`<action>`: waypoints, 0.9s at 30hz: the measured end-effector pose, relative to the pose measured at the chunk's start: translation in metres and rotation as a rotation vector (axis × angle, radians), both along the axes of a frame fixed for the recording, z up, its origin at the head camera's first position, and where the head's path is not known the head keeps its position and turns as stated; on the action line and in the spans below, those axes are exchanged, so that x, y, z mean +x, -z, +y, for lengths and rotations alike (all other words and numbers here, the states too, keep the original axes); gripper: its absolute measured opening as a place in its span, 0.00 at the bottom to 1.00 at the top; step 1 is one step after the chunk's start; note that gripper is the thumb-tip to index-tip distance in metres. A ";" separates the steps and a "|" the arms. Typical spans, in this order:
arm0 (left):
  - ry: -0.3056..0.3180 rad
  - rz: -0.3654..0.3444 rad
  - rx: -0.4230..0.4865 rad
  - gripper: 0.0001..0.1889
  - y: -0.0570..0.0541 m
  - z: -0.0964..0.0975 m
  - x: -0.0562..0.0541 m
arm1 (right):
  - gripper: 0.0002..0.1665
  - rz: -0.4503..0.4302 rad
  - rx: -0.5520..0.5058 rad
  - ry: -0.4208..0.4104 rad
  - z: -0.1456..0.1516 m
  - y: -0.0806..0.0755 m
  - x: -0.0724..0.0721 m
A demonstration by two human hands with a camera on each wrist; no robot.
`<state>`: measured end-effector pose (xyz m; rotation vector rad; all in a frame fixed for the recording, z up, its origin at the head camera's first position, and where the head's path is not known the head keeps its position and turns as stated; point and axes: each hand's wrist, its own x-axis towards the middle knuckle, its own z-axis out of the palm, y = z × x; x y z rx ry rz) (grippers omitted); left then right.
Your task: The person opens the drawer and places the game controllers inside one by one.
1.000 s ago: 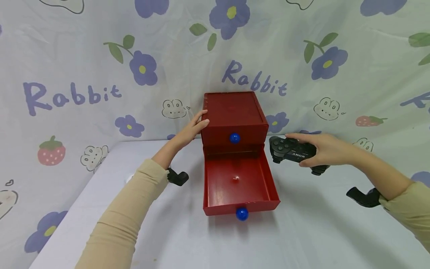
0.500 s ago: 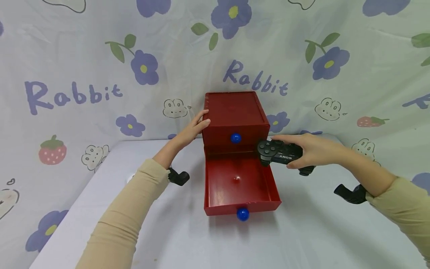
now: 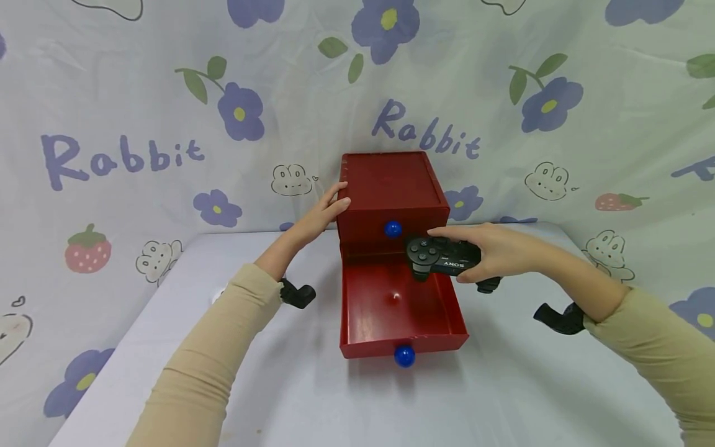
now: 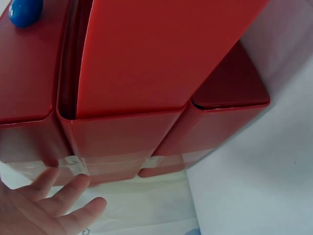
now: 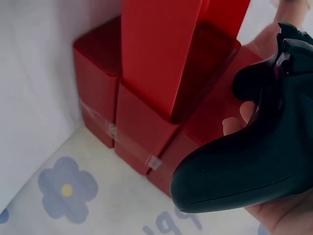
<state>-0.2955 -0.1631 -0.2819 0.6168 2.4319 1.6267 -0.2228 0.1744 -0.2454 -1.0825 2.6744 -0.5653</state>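
Observation:
A red drawer cabinet [image 3: 391, 180] stands at the middle back, its upper drawer closed with a blue knob [image 3: 393, 229]. Below that, a red drawer [image 3: 430, 343] is pulled out towards me. My left hand [image 3: 314, 222] rests on the cabinet's left upper edge, fingers extended. With fingers on one side and thumb on the other, my right hand [image 3: 499, 248] grips a black game controller [image 3: 444, 254]. It hangs above the back right part of the pulled-out drawer. The right wrist view shows a handle of the controller [image 5: 244, 169] close up, covering part of the cabinet.
White cloth covers the table [image 3: 290, 385]. Behind it hangs a printed curtain [image 3: 313, 112] with flowers and rabbits. A small white object [image 3: 216, 294] is half hidden behind the left sleeve. In the left wrist view, another closed section [image 4: 234, 81] sits below the pulled-out drawer.
My right hand has carried the controller leftward, from beside the cabinet to over the pulled-out drawer. The left hand has stayed at the cabinet's edge.

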 end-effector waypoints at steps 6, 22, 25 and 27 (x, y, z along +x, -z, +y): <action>-0.003 -0.001 0.004 0.31 -0.001 0.000 0.000 | 0.45 -0.016 -0.001 -0.029 -0.012 0.003 -0.001; 0.005 -0.023 0.003 0.30 -0.007 0.002 0.008 | 0.45 -0.018 -0.078 -0.177 -0.044 0.026 -0.006; 0.012 -0.028 0.005 0.31 -0.015 0.005 0.016 | 0.45 -0.022 -0.073 -0.169 -0.049 0.029 -0.007; 0.015 -0.025 0.001 0.32 -0.019 0.006 0.020 | 0.45 -0.024 -0.061 -0.167 -0.053 0.030 -0.008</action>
